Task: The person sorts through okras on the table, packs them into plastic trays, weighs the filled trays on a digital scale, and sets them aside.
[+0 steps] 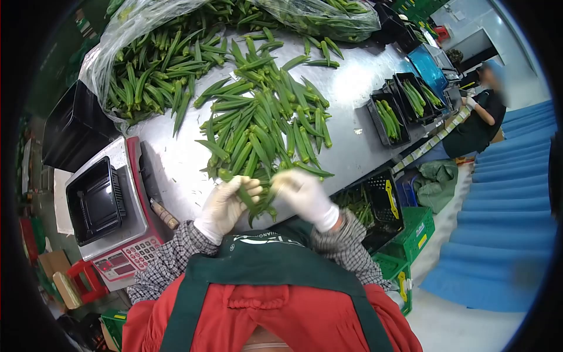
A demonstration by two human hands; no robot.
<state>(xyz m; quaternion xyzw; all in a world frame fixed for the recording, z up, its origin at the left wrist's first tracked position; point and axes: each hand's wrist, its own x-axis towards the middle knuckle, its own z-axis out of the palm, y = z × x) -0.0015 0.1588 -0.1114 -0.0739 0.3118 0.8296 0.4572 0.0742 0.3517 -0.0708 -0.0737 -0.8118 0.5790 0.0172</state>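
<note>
A big loose pile of green okra [258, 126] lies on the metal table [170, 158] in front of me. My left hand [229, 202], in a white glove, is at the pile's near edge with its fingers curled round an okra pod [247, 198]. Close to its right, my right hand [302, 195], also gloved, is smeared by motion over the near end of the pile; whether it holds anything cannot be made out. A few pods lie between the two hands.
An empty black tray [97, 202] sits on a scale [132, 229] at left. Plastic bags of okra [146, 82] lie behind. Black trays with okra [388, 120] stand at right, near another person [481, 114]. Green crates [413, 234] are below the table's right edge.
</note>
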